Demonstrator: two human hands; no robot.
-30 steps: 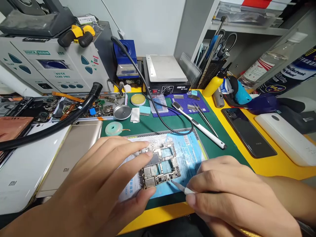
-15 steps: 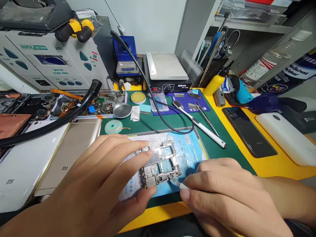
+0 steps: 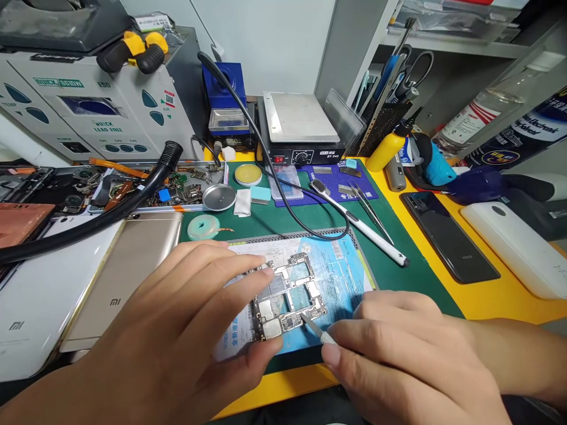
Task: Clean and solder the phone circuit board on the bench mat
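A bare phone circuit board (image 3: 290,298) with rectangular openings lies on a blue and white printed card (image 3: 336,277). My left hand (image 3: 190,313) grips the board by its left side, thumb at the near edge and fingertips at the far edge. In my right hand (image 3: 398,348) is a slim craft knife (image 3: 315,328), pinched between thumb and forefinger. Its pointed grey blade meets the near right part of the board, among small components. Most of the knife's handle is hidden inside my fingers.
Behind the card, a black cable (image 3: 287,203) loops beside a white brush (image 3: 358,227) and tweezers (image 3: 372,211). Phones (image 3: 119,283) lie on the left, a black phone (image 3: 449,236) on the right. A hot-air station (image 3: 97,112) and heating plate (image 3: 301,118) stand at the back.
My right hand has shifted slightly down and left, its blade still at about the same spot on the board. My left hand stays almost unchanged on the board.
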